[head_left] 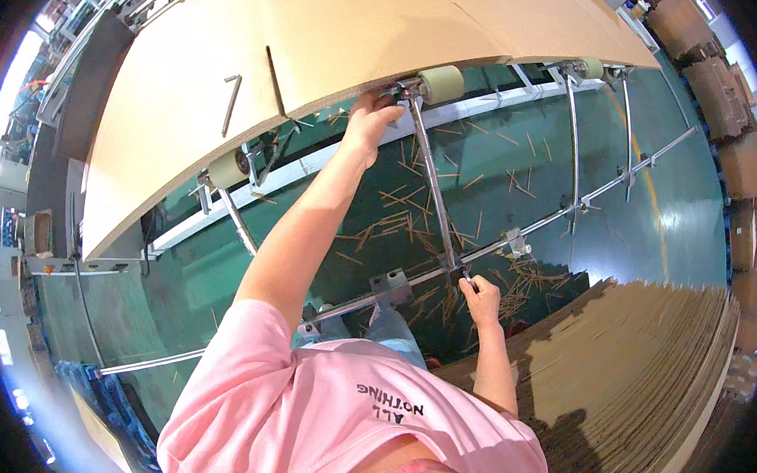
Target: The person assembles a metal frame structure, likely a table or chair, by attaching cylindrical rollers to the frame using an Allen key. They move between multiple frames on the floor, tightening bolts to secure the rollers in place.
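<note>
My left hand [369, 122] grips a dark part at the upper end of a metal rod [431, 168], just under the edge of a large cardboard sheet [339, 32] and beside a pale roller [442, 85]. Lower down, my right hand [480, 299] is closed on a dark handle or knob at the rod's lower end, where it meets a long cross bar [542, 220]. An L-shaped hex key [231, 107] and a thin dark bar [275, 82] lie on the cardboard, left of my left hand.
Cardboard strips [395, 224] are scattered over the green floor. A stack of cardboard sheets [631, 356] stands at the right, close to my right arm. More rollers [228, 169] on rods line the sheet's edge. A white beam [305, 164] runs beneath it.
</note>
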A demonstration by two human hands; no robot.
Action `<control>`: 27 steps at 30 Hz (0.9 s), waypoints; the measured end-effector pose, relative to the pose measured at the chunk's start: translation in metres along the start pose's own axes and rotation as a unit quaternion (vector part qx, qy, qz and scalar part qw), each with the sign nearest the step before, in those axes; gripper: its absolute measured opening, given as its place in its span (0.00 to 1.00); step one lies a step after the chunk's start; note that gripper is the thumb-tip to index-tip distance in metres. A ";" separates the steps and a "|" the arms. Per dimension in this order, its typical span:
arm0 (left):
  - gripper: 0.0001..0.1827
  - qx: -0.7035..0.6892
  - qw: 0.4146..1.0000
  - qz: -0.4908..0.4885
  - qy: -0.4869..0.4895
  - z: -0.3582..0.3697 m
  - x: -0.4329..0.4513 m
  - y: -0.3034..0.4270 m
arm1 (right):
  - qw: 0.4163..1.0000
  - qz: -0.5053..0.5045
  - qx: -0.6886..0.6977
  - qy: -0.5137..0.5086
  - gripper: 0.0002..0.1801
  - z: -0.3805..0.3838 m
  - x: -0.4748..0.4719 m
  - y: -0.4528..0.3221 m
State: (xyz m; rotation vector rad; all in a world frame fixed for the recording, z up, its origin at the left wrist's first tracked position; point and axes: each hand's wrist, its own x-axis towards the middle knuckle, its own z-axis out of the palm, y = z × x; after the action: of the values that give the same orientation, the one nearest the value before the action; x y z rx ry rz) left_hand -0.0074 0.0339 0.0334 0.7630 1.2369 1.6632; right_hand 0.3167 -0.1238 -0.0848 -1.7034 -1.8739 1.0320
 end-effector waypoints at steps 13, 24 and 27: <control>0.20 -0.167 0.983 -0.036 0.069 -0.007 0.005 -0.002 | 0.998 -0.053 -0.026 0.031 0.23 0.014 0.003 0.013; 0.10 0.174 0.982 -0.040 -0.066 -0.114 -0.181 0.013 | 0.966 -0.142 0.031 0.214 0.22 0.018 0.002 0.017; 0.08 0.177 0.976 -0.042 0.122 -0.178 -0.220 0.022 | 0.972 -0.021 0.069 0.225 0.21 -0.001 -0.009 0.007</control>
State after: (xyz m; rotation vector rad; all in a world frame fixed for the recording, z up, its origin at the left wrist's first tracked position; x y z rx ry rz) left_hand -0.0786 -0.2397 0.0073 0.7189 1.7467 1.5185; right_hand 0.3237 -0.1323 -0.0882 -1.6423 -1.5044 0.6678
